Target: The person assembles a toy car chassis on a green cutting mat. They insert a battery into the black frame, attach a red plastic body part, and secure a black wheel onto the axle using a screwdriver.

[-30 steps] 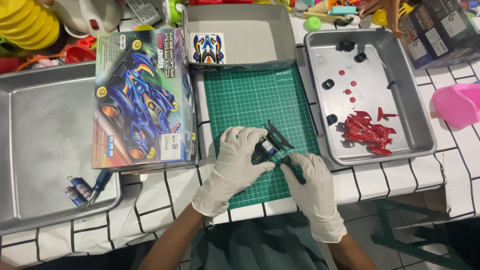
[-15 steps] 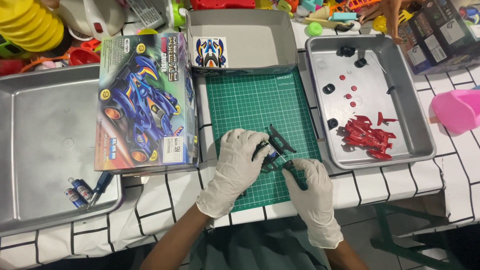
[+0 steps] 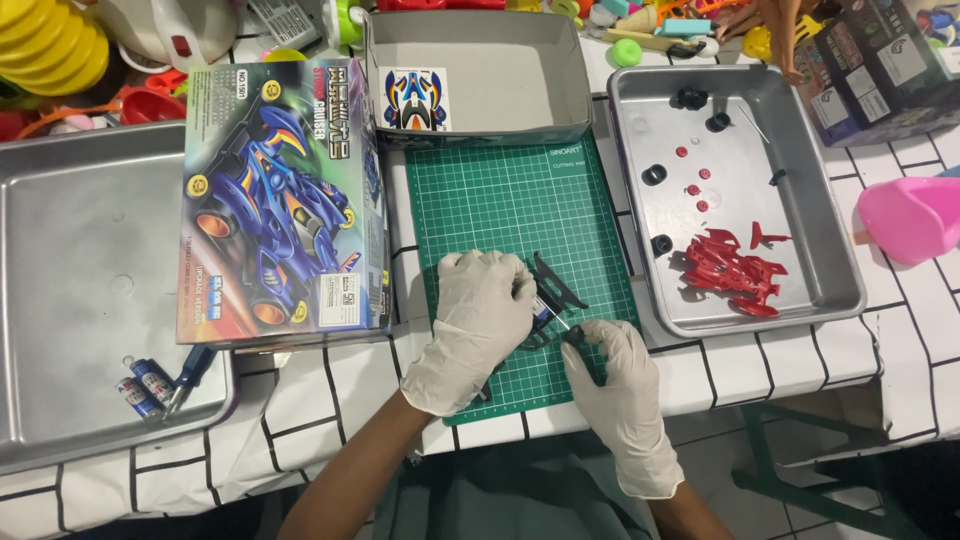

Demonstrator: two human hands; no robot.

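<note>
1. The work surface is a table covered by a white cloth [image 3: 790, 350] with a black grid pattern; a green cutting mat [image 3: 500, 200] lies in the middle of it.
2. The left hand [image 3: 475, 325], in a white glove, rests on the mat's lower part, its fingers curled closed around a black toy-car chassis [image 3: 553, 290] – only a dark curved edge of the chassis shows past the fingertips.
3. The right hand [image 3: 620, 390], also gloved, is just beside it, its thumb and forefinger pinched on a small black part [image 3: 574, 334] that touches the chassis.
4. A steel tray [image 3: 830, 250] to the right of the mat holds a cluster of red plastic parts [image 3: 730, 268], some small red pieces and a few black wheels [image 3: 655, 175].
5. A larger steel tray [image 3: 70, 280] on the left holds two small batteries [image 3: 140, 385] and a blue-handled screwdriver [image 3: 188, 372] near its front corner.
6. A model-car box lid [image 3: 275, 195], printed with a blue racer, lies between that tray and the mat – its edge overlaps the tray.
7. The open grey box base [image 3: 480, 45] sits above the mat with a sticker sheet [image 3: 413, 98] inside.
8. Toys crowd the far edge of the table; a pink plastic scoop [image 3: 910, 215] sits at the right.
9. Below the table edge, grey floor tiles and a green metal frame [image 3: 790, 470] show.
</note>
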